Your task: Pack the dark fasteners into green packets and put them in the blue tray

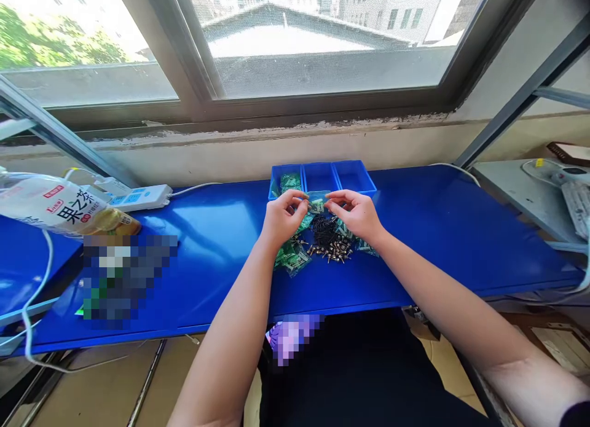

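Observation:
Between my hands is a small clear plastic bag point(317, 206) with pale and green pieces inside. My left hand point(284, 217) pinches its left edge, and my right hand point(358, 215) pinches the other edge. Just below lies a heap of black cables with metal plug ends point(330, 246). More small clear bags with green and pale contents point(294, 258) lie to the left of the heap, and others sit under my right hand. Behind my hands stands a blue three-compartment bin point(321, 176); its left compartment holds green-looking bags point(290, 182).
The blue tabletop point(216, 230) runs below a window. At left are a bottle point(69, 206), a white power strip point(141, 197) and a blurred dark item point(133, 279). Metal shelf posts point(511, 101) rise at both sides. A white cable point(28, 329) hangs off the left edge.

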A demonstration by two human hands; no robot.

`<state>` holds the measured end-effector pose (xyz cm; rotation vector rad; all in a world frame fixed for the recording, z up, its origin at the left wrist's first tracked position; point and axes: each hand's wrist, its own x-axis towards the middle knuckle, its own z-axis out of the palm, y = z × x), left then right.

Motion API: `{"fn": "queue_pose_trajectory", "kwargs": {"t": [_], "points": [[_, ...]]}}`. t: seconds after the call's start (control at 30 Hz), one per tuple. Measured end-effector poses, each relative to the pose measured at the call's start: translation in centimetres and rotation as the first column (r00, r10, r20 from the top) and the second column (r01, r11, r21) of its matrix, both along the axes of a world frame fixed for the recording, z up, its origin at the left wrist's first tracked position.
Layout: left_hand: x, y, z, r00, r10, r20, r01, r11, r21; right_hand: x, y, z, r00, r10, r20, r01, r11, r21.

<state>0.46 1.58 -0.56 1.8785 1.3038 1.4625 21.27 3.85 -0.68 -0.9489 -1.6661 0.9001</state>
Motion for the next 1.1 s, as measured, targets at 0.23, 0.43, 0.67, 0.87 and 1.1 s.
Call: {"fn": "queue_pose_trajectory", "kwargs": {"t": [0.23, 0.43, 0.67, 0.87, 1.1], "points": [[-0.01, 0.08, -0.01, 0.999, 0.022, -0.030, -0.021, 0.999, 0.038, -0.09, -0.13, -0.09, 0.999, -0.040, 0.037, 0.038, 0.998, 0.042], [-0.08, 0.15, 0.42, 0.998, 0.035, -0.061, -0.029, 0.994, 0.109, 0.01, -0.03, -0.04, 0.996, -0.080, 0.039, 0.076, 0.992, 0.100], [-0.08, 0.13, 0.69, 0.994, 0.073, -0.080, -0.060, 0.986, 0.154, 0.06, -0.05, -0.13, 1.000, -0.008, -0.030, 0.008, 1.000, -0.026], [-0.14, -0.35, 0.67, 1.000, -0.018, 0.010, 0.017, 0.998, 0.064, 0.23, -0.44, 0.38, 1.000, -0.027, -0.014, 0.028, 1.000, 0.004], [0.21, -0.19, 0.53, 1.000, 0.013, 0.005, -0.014, 0.996, 0.087, -0.17, -0.37, 0.30, 0.998, -0.058, 0.020, 0.056, 0.994, 0.097]]}}
